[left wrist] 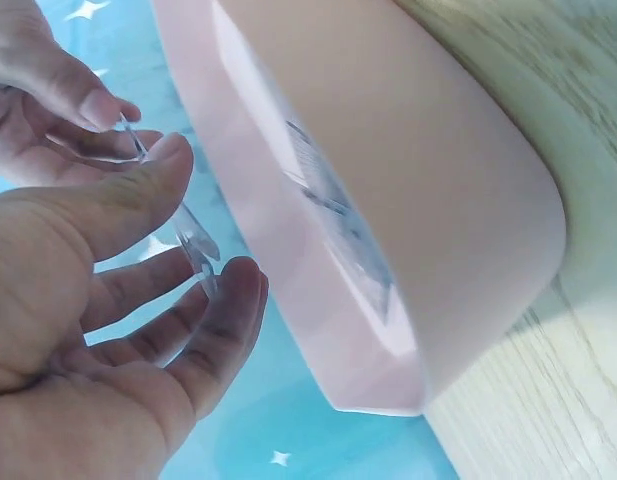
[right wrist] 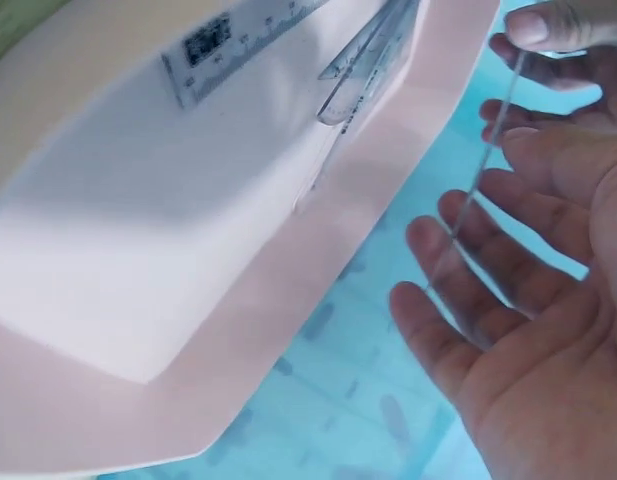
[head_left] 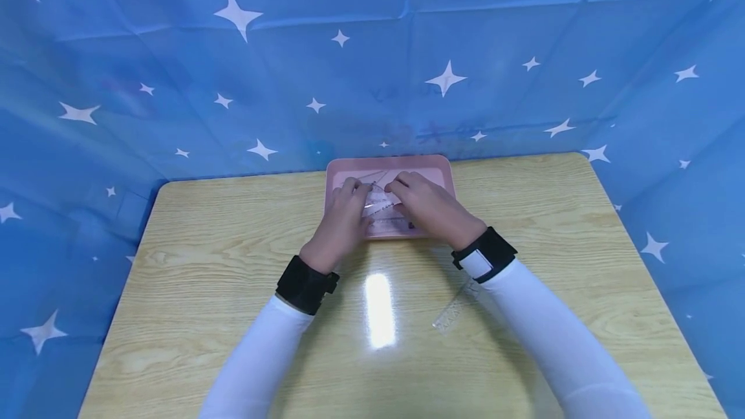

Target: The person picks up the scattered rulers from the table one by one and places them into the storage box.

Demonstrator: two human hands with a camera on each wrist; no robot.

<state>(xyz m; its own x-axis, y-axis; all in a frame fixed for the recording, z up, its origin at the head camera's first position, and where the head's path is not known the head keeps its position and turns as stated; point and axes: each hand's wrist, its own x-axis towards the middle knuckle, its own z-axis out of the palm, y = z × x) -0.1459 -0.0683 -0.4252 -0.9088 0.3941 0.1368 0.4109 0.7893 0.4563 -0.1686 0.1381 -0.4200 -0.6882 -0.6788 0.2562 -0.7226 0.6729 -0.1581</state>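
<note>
Above the pink tray (head_left: pixel 390 163), my left hand (head_left: pixel 343 212) and right hand (head_left: pixel 433 209) hold a clear plastic ruler (head_left: pixel 383 207) between them. In the left wrist view the ruler (left wrist: pixel 194 235) shows nearly edge-on, between the left thumb and fingers. The right hand (left wrist: pixel 58 100) pinches its far end there. From the right wrist, the same thin edge (right wrist: pixel 475 190) runs between the right thumb and the spread fingers of the right hand (right wrist: pixel 528 300). More clear measuring pieces (right wrist: pixel 373 65) with printed marks lie in the tray, one a straight ruler (right wrist: pixel 253 45).
Another clear ruler (head_left: pixel 454 308) lies on the wood-grain table (head_left: pixel 221 244), near the right forearm. A blue curtain with white stars (head_left: pixel 349 70) hangs right behind the tray and along both sides. Light glares off the table in front of the tray.
</note>
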